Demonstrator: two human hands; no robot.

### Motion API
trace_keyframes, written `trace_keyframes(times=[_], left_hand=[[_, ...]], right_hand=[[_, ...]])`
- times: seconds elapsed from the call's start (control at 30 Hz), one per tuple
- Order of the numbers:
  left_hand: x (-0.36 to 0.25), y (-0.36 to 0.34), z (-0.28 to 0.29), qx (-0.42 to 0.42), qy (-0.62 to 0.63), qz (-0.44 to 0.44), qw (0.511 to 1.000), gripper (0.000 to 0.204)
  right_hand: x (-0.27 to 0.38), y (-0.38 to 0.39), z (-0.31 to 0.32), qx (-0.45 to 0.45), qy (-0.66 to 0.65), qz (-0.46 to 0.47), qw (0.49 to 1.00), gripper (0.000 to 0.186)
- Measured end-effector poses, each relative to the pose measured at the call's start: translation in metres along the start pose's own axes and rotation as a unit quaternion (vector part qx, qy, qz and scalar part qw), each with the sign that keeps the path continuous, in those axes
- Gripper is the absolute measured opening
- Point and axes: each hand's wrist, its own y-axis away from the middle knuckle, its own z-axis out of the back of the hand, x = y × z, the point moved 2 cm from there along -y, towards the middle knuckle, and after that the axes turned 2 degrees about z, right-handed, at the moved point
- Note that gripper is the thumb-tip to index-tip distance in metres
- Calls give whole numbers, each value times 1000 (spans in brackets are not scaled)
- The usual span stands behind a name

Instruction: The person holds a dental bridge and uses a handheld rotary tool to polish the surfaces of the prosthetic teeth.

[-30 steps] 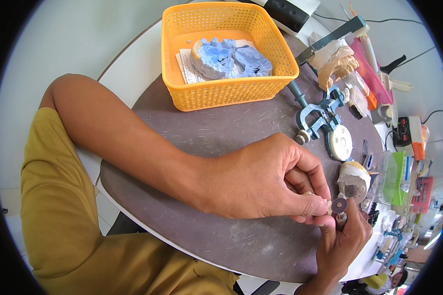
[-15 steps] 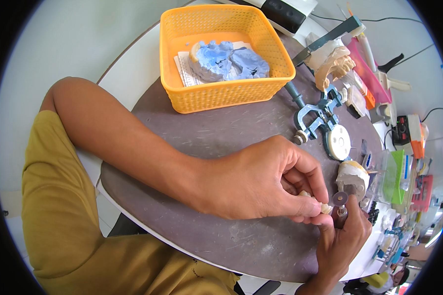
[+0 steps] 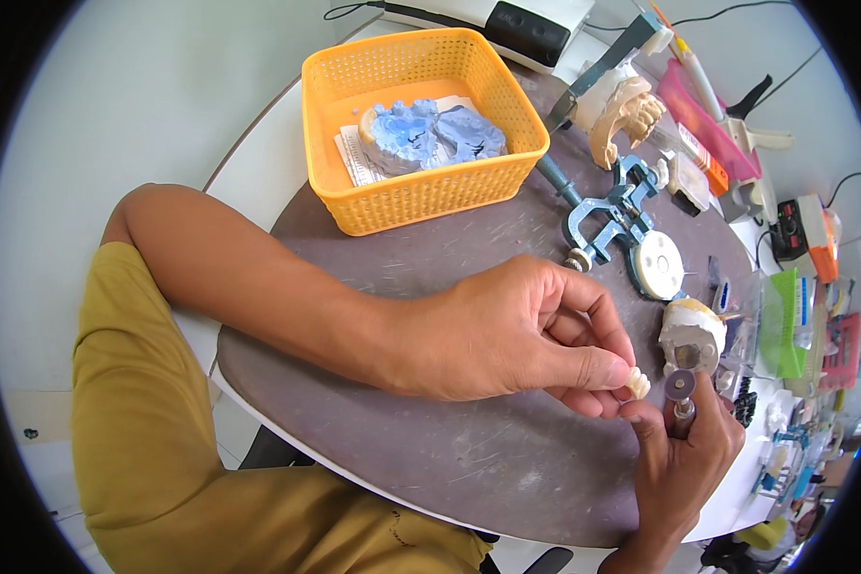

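My left hand [image 3: 517,335] pinches a small cream dental bridge [image 3: 637,384] between thumb and fingers, so only its tooth-shaped end shows. Close to its right, my right hand [image 3: 684,445] grips a rotary handpiece [image 3: 684,408] fitted with a small dark cutting disc [image 3: 680,385]. A narrow gap separates the disc from the bridge, and my right thumb tip is near my left fingers. Just beyond the disc stands a white and tan plaster model [image 3: 692,333]. Most of the handpiece is hidden inside my right hand.
Behind my left forearm, a yellow basket [image 3: 430,196] holds blue dental impressions [image 3: 416,134] on paper. A blue-green articulator [image 3: 612,215] with a white disc and a tan jaw model [image 3: 627,120] stand at the back right. A pink tray [image 3: 703,124] and a green container [image 3: 786,320] crowd the right side.
The bridge and disc are farther apart than before, and less of the bridge shows beyond my left fingers. My right hand has shifted slightly rightward. The whole view has tilted a little.
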Motion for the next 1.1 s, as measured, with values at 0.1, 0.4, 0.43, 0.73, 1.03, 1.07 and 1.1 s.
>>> trace_keyframes(times=[0.1, 0.4, 0.43, 0.73, 1.03, 1.07, 1.1], left_hand=[[-1, 0, -1, -5, 9, -1, 1000, 20], [1, 0, 0, -17, 3, -3, 1000, 21], [1, 0, 0, -18, -2, -1, 1000, 21], [-1, 3, -2, -31, -5, -4, 1000, 19], [1, 1, -1, -29, -10, -14, 999, 20], [0, 2, -1, -31, -14, -14, 999, 20], [-1, 3, -2, -32, -18, -13, 999, 20]], right_hand=[[0, 0, 0, 10, -17, -8, 1000, 59], [1, -1, -1, 36, -32, -8, 999, 56], [2, -1, -1, 38, -31, -9, 999, 56], [3, -2, -4, 35, -30, 5, 999, 53], [4, -2, -3, 43, -15, -1, 999, 52], [4, -2, -4, 41, -17, 2, 999, 52], [4, -2, -4, 39, -19, 5, 999, 52]])
